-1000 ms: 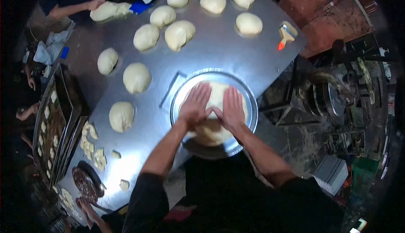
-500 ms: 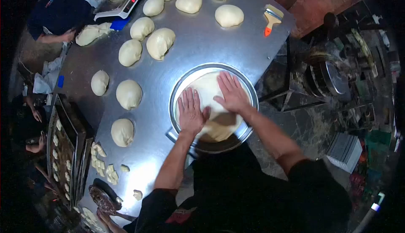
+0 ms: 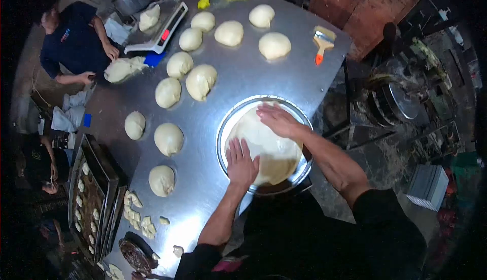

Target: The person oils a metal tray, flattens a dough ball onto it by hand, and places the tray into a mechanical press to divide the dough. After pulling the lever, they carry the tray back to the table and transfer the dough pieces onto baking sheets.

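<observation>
A flattened sheet of pale dough [image 3: 271, 150] lies inside a round metal pan [image 3: 221, 143] at the table's near edge. My left hand [image 3: 242, 166] rests on the dough's left side, palm down, fingers spread slightly. On the upper part of the dough lies my right hand [image 3: 278, 120], flat with its fingers stretched out. Neither hand grips anything. Several dough balls [image 3: 168, 139] sit on the metal table to the left of and beyond the pan.
A brush [image 3: 322, 45] lies at the far right of the table. A scale [image 3: 165, 31] holds dough near a co-worker [image 3: 76, 41] at the upper left. Stacked trays [image 3: 109, 178] with small dough pieces stand at the left. Metal racks are at the right.
The view has shifted, so the table and pan appear lower and further right. My right hand has turned, its fingers now pointing left, and my left hand sits lower on the dough.
</observation>
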`<action>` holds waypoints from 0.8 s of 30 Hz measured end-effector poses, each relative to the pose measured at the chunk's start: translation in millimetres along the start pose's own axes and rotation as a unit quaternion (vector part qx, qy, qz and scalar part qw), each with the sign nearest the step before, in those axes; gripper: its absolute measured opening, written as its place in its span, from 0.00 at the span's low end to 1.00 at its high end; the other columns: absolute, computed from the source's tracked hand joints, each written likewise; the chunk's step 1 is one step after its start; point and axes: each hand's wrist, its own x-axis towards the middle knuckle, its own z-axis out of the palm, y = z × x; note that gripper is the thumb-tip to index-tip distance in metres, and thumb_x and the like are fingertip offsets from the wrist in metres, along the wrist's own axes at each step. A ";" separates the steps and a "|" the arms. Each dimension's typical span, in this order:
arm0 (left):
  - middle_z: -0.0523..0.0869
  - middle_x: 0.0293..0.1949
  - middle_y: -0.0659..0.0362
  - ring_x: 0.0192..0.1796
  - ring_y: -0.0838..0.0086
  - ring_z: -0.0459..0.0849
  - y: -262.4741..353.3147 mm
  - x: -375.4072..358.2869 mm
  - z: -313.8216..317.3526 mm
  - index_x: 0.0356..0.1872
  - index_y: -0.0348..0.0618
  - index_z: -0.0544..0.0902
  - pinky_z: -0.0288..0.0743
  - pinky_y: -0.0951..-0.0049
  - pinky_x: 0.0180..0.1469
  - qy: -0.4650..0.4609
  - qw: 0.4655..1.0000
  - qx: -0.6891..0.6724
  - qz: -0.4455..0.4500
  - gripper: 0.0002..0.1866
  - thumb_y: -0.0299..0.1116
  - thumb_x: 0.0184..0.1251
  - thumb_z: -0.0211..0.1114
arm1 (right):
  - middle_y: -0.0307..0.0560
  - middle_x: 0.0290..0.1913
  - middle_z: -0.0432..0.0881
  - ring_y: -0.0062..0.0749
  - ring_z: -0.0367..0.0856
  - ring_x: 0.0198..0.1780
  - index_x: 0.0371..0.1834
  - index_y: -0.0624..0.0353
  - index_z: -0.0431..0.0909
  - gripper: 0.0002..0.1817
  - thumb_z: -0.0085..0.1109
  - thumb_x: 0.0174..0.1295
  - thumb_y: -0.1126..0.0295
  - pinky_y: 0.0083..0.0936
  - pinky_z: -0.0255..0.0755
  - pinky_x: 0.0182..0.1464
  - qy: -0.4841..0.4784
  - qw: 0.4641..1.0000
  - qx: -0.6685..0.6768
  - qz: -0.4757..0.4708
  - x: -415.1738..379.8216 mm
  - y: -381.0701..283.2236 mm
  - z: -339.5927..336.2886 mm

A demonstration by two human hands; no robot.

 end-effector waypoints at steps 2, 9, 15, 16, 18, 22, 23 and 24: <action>0.63 0.69 0.36 0.72 0.45 0.60 3.0 18.2 -36.0 0.64 0.28 0.69 0.50 0.48 0.73 -0.101 0.994 -0.042 -0.008 0.32 0.42 0.65 0.58 | 0.62 0.73 0.59 0.48 0.51 0.77 0.70 0.65 0.62 0.30 0.36 0.74 0.53 0.48 0.41 0.76 0.051 0.967 0.165 0.185 6.9 -33.2 -9.0; 0.52 0.75 0.41 0.77 0.48 0.48 -15.2 16.5 16.6 0.73 0.32 0.52 0.41 0.49 0.76 -0.012 0.996 -0.001 0.093 0.40 0.52 0.71 0.51 | 0.58 0.75 0.56 0.44 0.43 0.79 0.71 0.64 0.60 0.33 0.36 0.73 0.50 0.49 0.35 0.77 0.013 0.998 -0.013 0.062 -26.2 2.9 22.9; 0.59 0.72 0.39 0.75 0.48 0.55 -5.8 55.0 -10.4 0.70 0.29 0.59 0.45 0.47 0.75 0.017 0.994 0.004 0.112 0.37 0.47 0.68 0.55 | 0.60 0.75 0.57 0.52 0.47 0.77 0.72 0.65 0.57 0.34 0.34 0.73 0.50 0.49 0.35 0.76 0.045 0.967 0.021 0.248 -5.8 -34.8 17.8; 0.58 0.72 0.40 0.75 0.48 0.54 -12.5 67.7 2.0 0.71 0.29 0.58 0.45 0.49 0.75 0.053 0.981 -0.030 0.182 0.37 0.47 0.69 0.54 | 0.59 0.76 0.52 0.55 0.43 0.78 0.74 0.66 0.53 0.36 0.38 0.72 0.50 0.49 0.34 0.76 0.139 0.979 -0.073 0.131 -28.7 -10.4 58.7; 0.54 0.74 0.40 0.77 0.50 0.48 -19.3 60.4 9.7 0.72 0.30 0.55 0.42 0.51 0.76 0.037 0.988 -0.012 0.148 0.39 0.51 0.71 0.51 | 0.56 0.78 0.46 0.50 0.39 0.79 0.75 0.64 0.51 0.36 0.40 0.71 0.51 0.48 0.33 0.77 0.040 0.985 -0.098 0.133 -34.6 -9.1 32.0; 0.59 0.72 0.38 0.75 0.47 0.54 -7.7 20.7 -1.2 0.68 0.29 0.61 0.46 0.49 0.75 0.047 0.999 -0.016 0.018 0.35 0.44 0.67 0.56 | 0.59 0.75 0.55 0.43 0.44 0.79 0.71 0.61 0.61 0.30 0.39 0.73 0.52 0.48 0.35 0.76 -0.030 0.996 0.081 0.040 -2.8 3.3 -4.5; 0.60 0.71 0.38 0.74 0.47 0.56 -8.7 22.4 -13.7 0.67 0.28 0.64 0.47 0.48 0.75 0.016 0.999 -0.022 -0.018 0.34 0.42 0.66 0.57 | 0.59 0.75 0.56 0.45 0.45 0.79 0.70 0.62 0.62 0.30 0.39 0.73 0.52 0.48 0.36 0.76 0.013 0.984 0.140 0.111 -3.4 -10.3 -7.9; 0.63 0.70 0.39 0.73 0.48 0.60 -4.1 29.6 -25.7 0.64 0.29 0.68 0.50 0.46 0.74 -0.019 0.999 0.000 -0.026 0.30 0.37 0.63 0.59 | 0.60 0.74 0.58 0.46 0.45 0.78 0.70 0.62 0.63 0.30 0.39 0.73 0.51 0.49 0.37 0.76 0.056 0.961 0.200 0.183 -4.6 -20.9 -4.0</action>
